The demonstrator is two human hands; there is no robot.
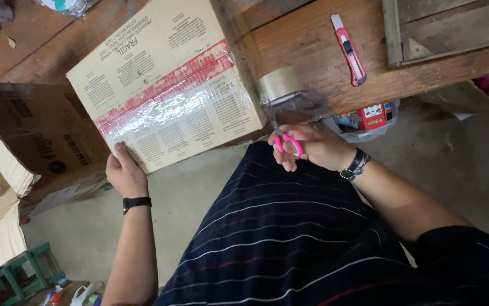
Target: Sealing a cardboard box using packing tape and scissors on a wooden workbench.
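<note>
Taped carton [171,90] on wooden table [312,45], left hand [125,173] steadying, right hand [312,147] fingers gripping pink scissors [288,144]

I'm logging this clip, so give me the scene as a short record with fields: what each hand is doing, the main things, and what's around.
left hand: left hand presses the near edge of the cardboard box
right hand: right hand grips pink-handled scissors, blades towards the clear tape
box: lies on the wooden table, its top seam covered with clear tape
tape roll: tape roll stands beside the box
other tool: red utility knife lies on the table, apart from the hands
floor: open brown carton at the left
</note>
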